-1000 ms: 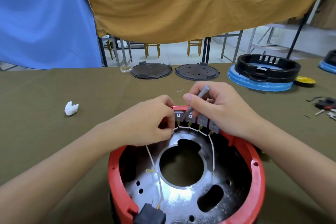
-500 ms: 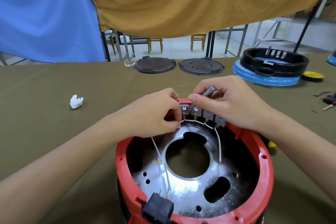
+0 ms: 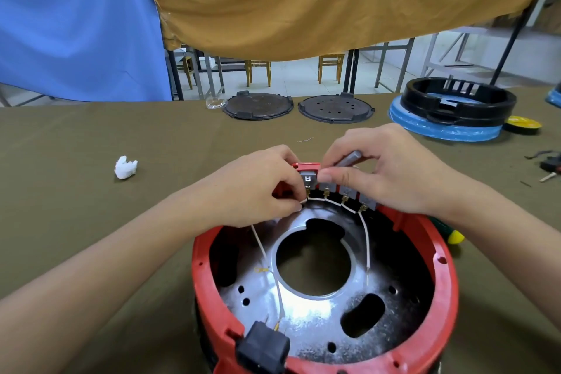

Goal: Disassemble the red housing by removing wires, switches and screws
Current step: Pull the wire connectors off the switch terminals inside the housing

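Left hand (image 3: 258, 188) pinching the thin white wire (image 3: 315, 199) should pull straight while right hand (image 3: 382, 173), gripping the grey metal tool (image 3: 349, 158), steadies the grey switches (image 3: 329, 185) in the round red plastic housing (image 3: 446, 267).

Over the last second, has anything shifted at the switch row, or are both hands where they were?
Little changed. The right hand lowered the grey tool from steeply raised to nearly flat, thumb now on the second switch. The left hand still pinches at the first switch. Red housing, white wires and the other switches stay attached; only the camera view moved.
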A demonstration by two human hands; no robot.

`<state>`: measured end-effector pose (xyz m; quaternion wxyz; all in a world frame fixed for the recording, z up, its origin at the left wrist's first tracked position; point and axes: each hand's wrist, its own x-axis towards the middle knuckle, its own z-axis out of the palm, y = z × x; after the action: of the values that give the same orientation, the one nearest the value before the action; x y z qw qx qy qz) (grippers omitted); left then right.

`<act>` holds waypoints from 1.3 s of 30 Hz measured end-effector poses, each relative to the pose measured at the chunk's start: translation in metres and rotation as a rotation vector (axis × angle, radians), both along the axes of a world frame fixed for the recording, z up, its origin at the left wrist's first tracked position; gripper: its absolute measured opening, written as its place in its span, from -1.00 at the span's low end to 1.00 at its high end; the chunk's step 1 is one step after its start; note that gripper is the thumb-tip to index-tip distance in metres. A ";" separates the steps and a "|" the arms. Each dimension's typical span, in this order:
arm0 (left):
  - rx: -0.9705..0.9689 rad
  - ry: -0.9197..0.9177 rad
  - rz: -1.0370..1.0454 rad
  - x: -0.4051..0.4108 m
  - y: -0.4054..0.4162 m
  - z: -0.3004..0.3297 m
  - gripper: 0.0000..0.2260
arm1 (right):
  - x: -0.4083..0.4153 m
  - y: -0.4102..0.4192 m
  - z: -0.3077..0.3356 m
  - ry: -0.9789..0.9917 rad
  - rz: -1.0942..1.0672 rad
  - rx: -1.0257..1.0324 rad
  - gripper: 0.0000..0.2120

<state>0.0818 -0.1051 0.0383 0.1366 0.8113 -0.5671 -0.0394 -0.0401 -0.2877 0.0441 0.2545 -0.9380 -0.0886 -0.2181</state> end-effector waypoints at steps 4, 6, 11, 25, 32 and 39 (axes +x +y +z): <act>-0.010 -0.001 0.001 0.000 0.000 -0.001 -0.91 | 0.005 -0.002 -0.004 0.022 0.002 0.144 -0.85; -0.006 -0.003 -0.002 0.001 0.000 -0.001 -0.91 | 0.008 -0.001 -0.005 0.019 -0.018 0.197 -0.84; -0.002 0.000 -0.006 0.001 0.000 -0.001 -0.92 | 0.015 -0.001 -0.005 0.053 -0.086 0.366 -0.76; -0.021 0.003 -0.013 0.000 0.000 0.000 -0.91 | 0.006 0.004 -0.003 0.000 -0.010 0.020 -0.82; -0.021 0.001 -0.011 0.000 0.000 0.000 -0.92 | 0.015 0.002 -0.005 0.049 -0.073 0.343 -0.76; -0.026 0.010 -0.007 -0.001 0.001 0.000 -0.92 | 0.009 0.005 -0.006 0.005 -0.054 0.219 -0.80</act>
<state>0.0805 -0.1037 0.0387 0.1497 0.8073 -0.5697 -0.0368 -0.0314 -0.2829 0.0377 0.3497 -0.9072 -0.0383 -0.2307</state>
